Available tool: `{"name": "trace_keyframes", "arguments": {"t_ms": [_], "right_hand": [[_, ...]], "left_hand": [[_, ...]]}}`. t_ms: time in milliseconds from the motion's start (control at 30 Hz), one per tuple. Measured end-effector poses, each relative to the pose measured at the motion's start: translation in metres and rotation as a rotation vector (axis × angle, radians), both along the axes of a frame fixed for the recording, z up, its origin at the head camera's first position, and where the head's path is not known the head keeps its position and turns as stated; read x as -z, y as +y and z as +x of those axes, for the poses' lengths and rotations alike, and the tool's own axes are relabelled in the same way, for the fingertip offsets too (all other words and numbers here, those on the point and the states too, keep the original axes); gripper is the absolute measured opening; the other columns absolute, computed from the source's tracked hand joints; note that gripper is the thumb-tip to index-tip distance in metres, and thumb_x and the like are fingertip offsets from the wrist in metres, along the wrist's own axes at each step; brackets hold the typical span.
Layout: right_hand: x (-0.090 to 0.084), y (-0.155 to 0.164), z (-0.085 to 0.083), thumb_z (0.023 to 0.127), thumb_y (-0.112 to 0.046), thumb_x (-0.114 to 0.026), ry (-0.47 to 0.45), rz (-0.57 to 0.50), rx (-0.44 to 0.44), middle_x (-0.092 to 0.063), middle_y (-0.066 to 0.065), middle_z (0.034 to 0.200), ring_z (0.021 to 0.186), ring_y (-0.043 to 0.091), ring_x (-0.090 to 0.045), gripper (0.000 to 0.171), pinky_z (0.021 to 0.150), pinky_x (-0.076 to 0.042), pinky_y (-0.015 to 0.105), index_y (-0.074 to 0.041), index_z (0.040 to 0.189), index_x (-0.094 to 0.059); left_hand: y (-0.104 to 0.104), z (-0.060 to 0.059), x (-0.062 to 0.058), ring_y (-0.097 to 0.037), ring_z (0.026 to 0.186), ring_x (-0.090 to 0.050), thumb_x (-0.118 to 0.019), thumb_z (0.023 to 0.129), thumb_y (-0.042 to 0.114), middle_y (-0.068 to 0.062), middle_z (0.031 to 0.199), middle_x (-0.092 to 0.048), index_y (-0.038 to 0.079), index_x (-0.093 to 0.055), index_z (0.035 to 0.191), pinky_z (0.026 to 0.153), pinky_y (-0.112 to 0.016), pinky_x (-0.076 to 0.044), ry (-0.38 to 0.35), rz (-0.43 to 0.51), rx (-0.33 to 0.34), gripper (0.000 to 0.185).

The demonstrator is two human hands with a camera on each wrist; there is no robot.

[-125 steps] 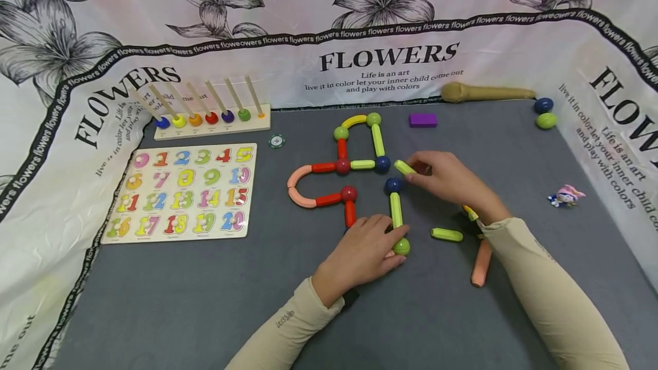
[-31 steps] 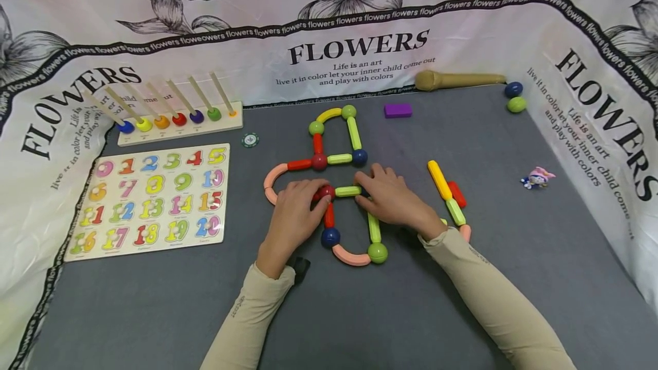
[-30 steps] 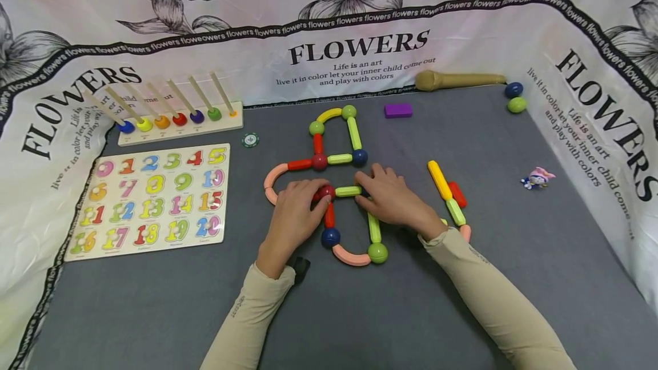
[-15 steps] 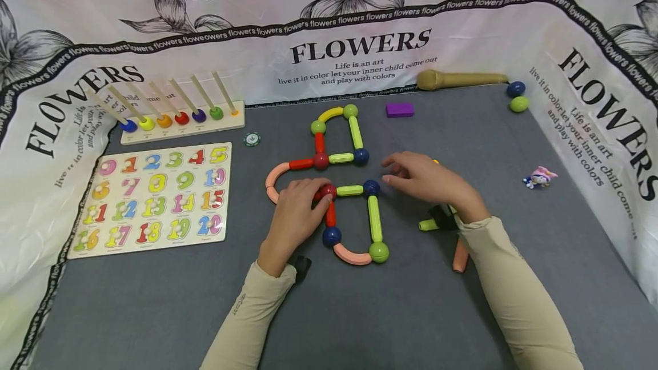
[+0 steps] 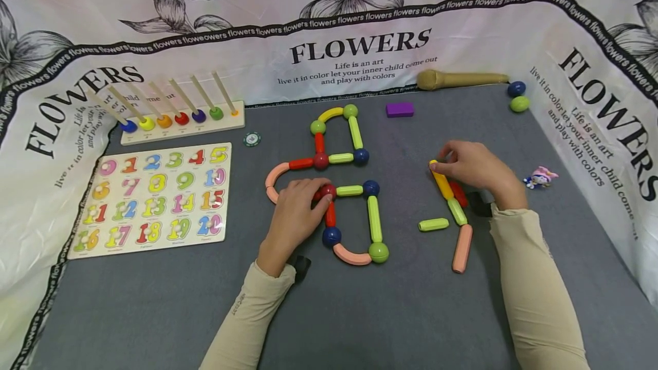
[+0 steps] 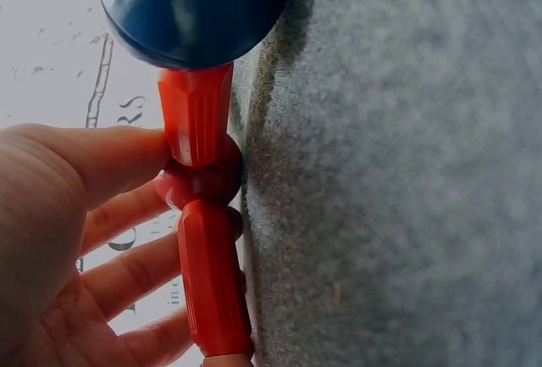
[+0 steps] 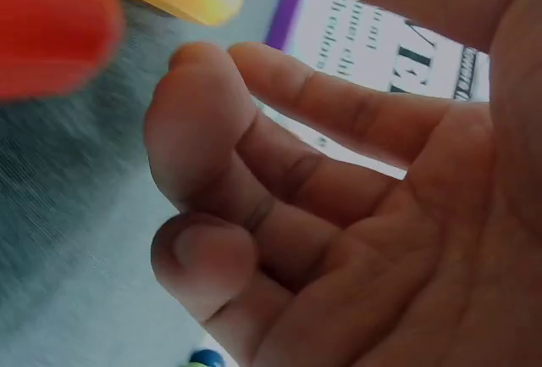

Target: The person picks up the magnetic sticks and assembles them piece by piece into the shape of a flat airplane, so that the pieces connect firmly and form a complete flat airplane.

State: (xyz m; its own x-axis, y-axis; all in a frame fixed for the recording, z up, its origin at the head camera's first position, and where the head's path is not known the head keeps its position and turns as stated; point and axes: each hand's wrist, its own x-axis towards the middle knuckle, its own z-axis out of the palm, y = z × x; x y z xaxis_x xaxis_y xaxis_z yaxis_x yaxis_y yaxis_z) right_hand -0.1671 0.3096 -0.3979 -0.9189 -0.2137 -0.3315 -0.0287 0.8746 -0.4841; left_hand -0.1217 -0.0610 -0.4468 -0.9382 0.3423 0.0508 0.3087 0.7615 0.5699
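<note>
Centrally on grey felt mat (image 5: 154, 301), left hand (image 5: 295, 210) grips red ball joint (image 5: 328, 191) of stick figure; right hand (image 5: 475, 167) pinches yellow plastic rod (image 5: 441, 179) (beside green rod (image 5: 456, 210)); wooden peg rack (image 5: 180, 124) holds coloured beads.

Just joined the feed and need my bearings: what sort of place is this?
Probably a staged tabletop play area, not a workshop: a grey mat walled by a printed FLOWERS cloth, with a number puzzle board, a peg-and-bead rack and a rod-and-ball toy figure.

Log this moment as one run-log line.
left hand: holds red ball of rod figure | right hand: fingertips at yellow rod, grip unclear | loose: green rod, pink rod
</note>
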Motion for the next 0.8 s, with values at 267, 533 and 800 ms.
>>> {"name": "trace_keyframes", "arguments": {"t_ms": [267,533,800], "right_hand": [[0.013,-0.002,-0.004,0.103,-0.025,-0.071,-0.035,-0.025,-0.001,-0.065,0.02,0.099,0.077,0.028,-0.059,0.039,0.066,-0.048,0.04,0.009,0.121,-0.062],[0.005,0.001,-0.001,0.104,-0.018,-0.073,-0.018,-0.155,0.017,-0.066,0.018,0.1,0.069,0.025,-0.065,0.029,0.063,-0.054,0.037,0.003,0.116,-0.056],[-0.005,-0.004,0.004,0.104,-0.014,-0.073,0.035,-0.152,-0.001,-0.067,0.023,0.113,0.075,0.024,-0.069,0.028,0.068,-0.054,0.041,0.001,0.118,-0.054]], "left_hand": [[0.0,0.0,0.002,-0.039,0.126,-0.06,-0.071,0.106,0.024,-0.011,0.123,-0.074,0.011,-0.072,0.136,0.105,-0.057,-0.046,-0.002,0.008,-0.001,0.033],[-0.001,-0.001,0.001,-0.039,0.126,-0.06,-0.071,0.106,0.025,-0.011,0.123,-0.074,0.012,-0.072,0.136,0.104,-0.057,-0.046,-0.008,0.005,0.001,0.033],[-0.001,-0.001,0.003,-0.039,0.122,-0.061,-0.07,0.106,0.024,-0.011,0.122,-0.074,0.011,-0.073,0.135,0.1,-0.056,-0.048,0.016,0.012,0.01,0.032]]}}
